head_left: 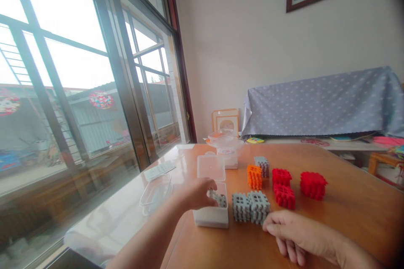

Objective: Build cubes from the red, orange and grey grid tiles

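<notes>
My left hand (200,193) reaches over a clear plastic box (211,220) with its lid (211,167) tipped back. Thumb and fingers close around a stack of pale grey interlocking plastic pieces (217,197) at the box's opening. Two more grey stacks (251,207) of notched square pieces stand side by side on the table, right of the box. My right hand (290,233) is curled at the near right corner of these stacks, thumb and forefinger together. Whether anything is pinched between them is hidden.
Red stacks (312,185), an orange stack (254,177) and another grey stack (261,166) stand farther back on the wooden table (341,218). More clear containers (232,159) sit behind the box. A clear lid (156,191) lies left, near the window.
</notes>
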{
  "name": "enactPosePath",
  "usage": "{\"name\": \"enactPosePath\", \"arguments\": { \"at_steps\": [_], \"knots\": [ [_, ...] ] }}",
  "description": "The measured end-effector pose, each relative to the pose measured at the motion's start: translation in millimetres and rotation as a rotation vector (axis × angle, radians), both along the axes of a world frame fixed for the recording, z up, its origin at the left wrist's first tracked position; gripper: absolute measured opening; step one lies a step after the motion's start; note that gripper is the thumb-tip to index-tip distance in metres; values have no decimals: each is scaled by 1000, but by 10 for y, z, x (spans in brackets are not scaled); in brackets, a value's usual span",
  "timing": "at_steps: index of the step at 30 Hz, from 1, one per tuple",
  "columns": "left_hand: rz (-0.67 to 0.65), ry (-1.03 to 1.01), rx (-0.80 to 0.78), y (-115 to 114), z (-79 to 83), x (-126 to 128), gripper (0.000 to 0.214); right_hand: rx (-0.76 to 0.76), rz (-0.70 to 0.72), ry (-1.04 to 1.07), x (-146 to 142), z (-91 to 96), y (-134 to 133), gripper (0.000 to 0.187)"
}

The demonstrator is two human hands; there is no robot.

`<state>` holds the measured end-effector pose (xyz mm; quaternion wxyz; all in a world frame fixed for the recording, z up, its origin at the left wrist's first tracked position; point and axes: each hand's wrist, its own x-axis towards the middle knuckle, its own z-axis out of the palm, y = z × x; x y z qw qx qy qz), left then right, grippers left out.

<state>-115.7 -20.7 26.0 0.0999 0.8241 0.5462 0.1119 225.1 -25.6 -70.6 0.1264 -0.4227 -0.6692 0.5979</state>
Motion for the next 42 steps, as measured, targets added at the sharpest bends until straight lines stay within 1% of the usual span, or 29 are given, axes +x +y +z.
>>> {"name": "enactPosePath", "arguments": {
  "at_steps": [3,6,10,13,18,21,25,27,33,37,42],
  "knots": [
    [-6,5,-3,0,-1,-6,45,-2,3,-3,7,-5,5,42],
    [-9,8,-26,14,12,7,38,-1,1,6,11,-2,1,40],
    [-7,-63,-29,60,-3,35,29,-6,0,2,2,15,-17,38],
    [-4,-130,-30,87,-47,50,31,-3,-2,-1,0,21,-22,37],
    [-76,-166,-50,70,-84,63,33,-3,1,2,11,4,-15,37],
    [-95,-156,-54,43,-49,70,32,-5,-1,0,11,-8,-13,38],
    [-65,-114,-72,22,9,79,23,1,4,-6,-1,-17,-8,37],
    [-50,-81,-77,18,20,80,22,8,7,-8,-7,-14,-6,36],
    [-8,-58,-72,23,-7,77,33,13,3,-14,-2,23,-21,36],
    [-6,-68,-62,19,-18,73,27,14,7,-11,9,28,-29,37],
    [-22,-45,-164,-13,-1,57,30,18,7,-10,22,2,-21,36]
  ]
}}
